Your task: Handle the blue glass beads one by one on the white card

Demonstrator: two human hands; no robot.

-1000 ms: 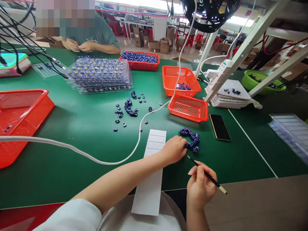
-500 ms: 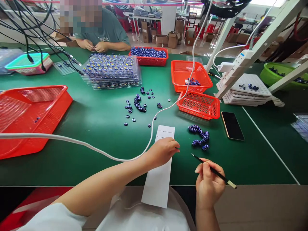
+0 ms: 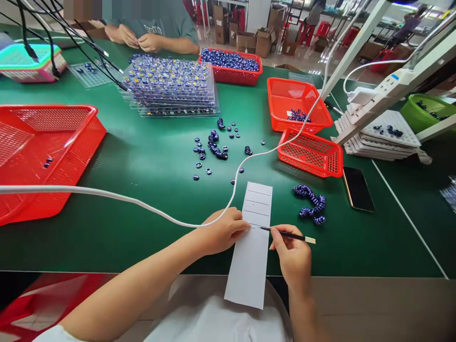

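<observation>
A long white paper strip [image 3: 249, 270] lies partly on the table and partly over my lap, with several thin dark lines across its upper half. My left hand [image 3: 228, 230] is closed in a pinch at the strip's left edge; whatever its fingertips hold is too small to make out. From the other side, my right hand [image 3: 292, 251] grips a slim black pen-like tool [image 3: 290, 234] with a pale end. Its fine tip is over the strip, close to my left fingertips. Right of the strip lies a curved row of dark blue shiny beads [image 3: 313, 202].
A white cable [image 3: 142, 205] crosses above my left wrist. Red baskets stand left [image 3: 71, 166] and right [image 3: 317, 156]. Loose beads [image 3: 215, 147], stacked clear trays [image 3: 174, 90] and a phone [image 3: 358, 190] lie on the table. Across it, a person's hands [image 3: 138, 40] are together.
My right hand has brought the black tool leftward, from beside the strip to over it. My left hand has drawn back from across the strip to its left edge. The view has shifted somewhat.
</observation>
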